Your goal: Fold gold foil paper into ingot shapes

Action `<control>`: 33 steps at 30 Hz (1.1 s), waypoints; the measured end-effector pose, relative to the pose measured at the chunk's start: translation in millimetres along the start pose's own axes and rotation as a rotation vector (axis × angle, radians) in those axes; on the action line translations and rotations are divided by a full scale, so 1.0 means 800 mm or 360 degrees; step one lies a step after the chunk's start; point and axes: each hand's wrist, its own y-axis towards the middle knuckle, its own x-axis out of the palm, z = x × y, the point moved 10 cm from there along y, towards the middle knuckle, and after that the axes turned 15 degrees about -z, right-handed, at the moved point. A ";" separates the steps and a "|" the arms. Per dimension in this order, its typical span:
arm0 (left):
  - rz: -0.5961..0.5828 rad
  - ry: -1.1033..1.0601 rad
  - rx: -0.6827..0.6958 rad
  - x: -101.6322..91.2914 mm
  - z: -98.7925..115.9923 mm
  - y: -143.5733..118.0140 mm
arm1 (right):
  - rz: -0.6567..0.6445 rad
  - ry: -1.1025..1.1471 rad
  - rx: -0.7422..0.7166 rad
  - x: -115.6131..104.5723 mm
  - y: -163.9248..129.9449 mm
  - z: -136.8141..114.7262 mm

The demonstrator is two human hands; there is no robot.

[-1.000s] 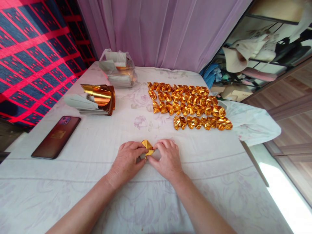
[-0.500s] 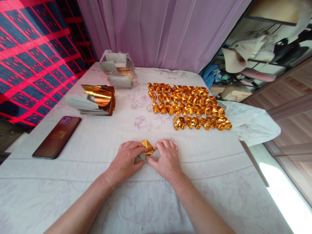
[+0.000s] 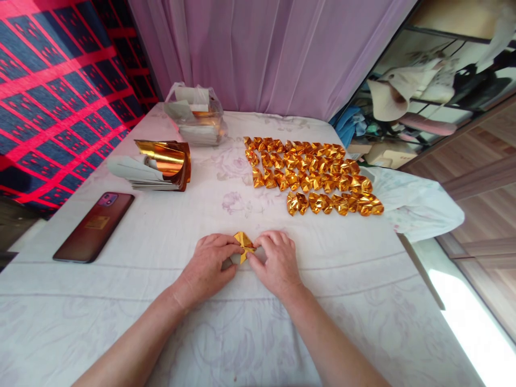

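A partly folded sheet of gold foil paper (image 3: pixel 244 243), with grey backing showing at its lower left, lies on the table between my hands. My left hand (image 3: pixel 215 262) grips its left side, fingers curled over the paper and thumb low beside it. On the other side, my right hand (image 3: pixel 277 260) pinches the right part, its thumb pressing near the middle fold. Parts of the paper are hidden under the fingers. Beyond my hands, folded gold paper pieces (image 3: pixel 306 164) stand in several rows at the right.
A stack of loose gold-and-grey sheets (image 3: pixel 161 166) stands at the left, with a clear plastic bag (image 3: pixel 195 115) of more sheets behind it. A phone (image 3: pixel 94 228) lies at the left edge. A white bag (image 3: pixel 419 204) hangs beside the table's right edge.
The near edge of the paper now shows a gold flap where grey backing showed before. My right thumb has shifted slightly up and right; the left hand has barely moved.
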 end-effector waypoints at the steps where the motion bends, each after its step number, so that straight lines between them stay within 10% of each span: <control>1: 0.0001 0.0000 0.0005 0.000 0.000 0.000 | 0.0004 -0.0004 0.0005 0.000 0.000 -0.001; 33: 0.0037 -0.0290 0.0151 -0.024 -0.019 -0.005 | -0.0009 0.0004 -0.0121 -0.003 -0.004 -0.004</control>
